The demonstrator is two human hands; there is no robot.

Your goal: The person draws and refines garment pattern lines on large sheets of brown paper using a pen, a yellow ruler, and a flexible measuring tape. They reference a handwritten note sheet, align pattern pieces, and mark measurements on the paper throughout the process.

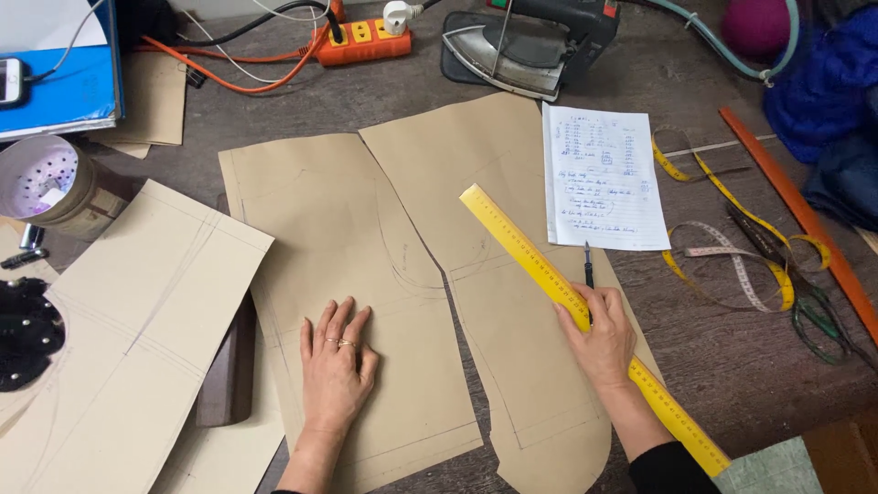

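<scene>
Hands work over brown paper pattern pieces on a worn grey table (pixel 732 357). The left hand (pixel 336 366) lies palm down on the left pattern piece (pixel 338 265), wrist straight, forearm coming up from the lower edge of the view; its fingers (pixel 340 320) are stretched out flat and slightly fanned, gripping nothing, only pressing the paper, and there are rings on two of them. The right hand (pixel 599 338) comes in from the lower right, forearm in a dark sleeve, wrist cocked a little inward. Its fingers are curled around a long yellow ruler (pixel 585 316) together with a dark pen (pixel 588 270), whose tip sticks up past the knuckles. The ruler runs diagonally, one end well beyond the fingertips toward the upper left, the other trailing behind the wrist toward the lower right, and it crosses above the right pattern piece (pixel 512 366). Just beyond the pen tip lies a white sheet of handwritten notes (pixel 599 178). Right of the right hand's knuckles a yellow tape measure (pixel 732 238) coils, with an orange strip (pixel 805 220) past it. Far ahead of both hands sit an iron (pixel 526 46) and an orange power strip (pixel 366 41).
</scene>
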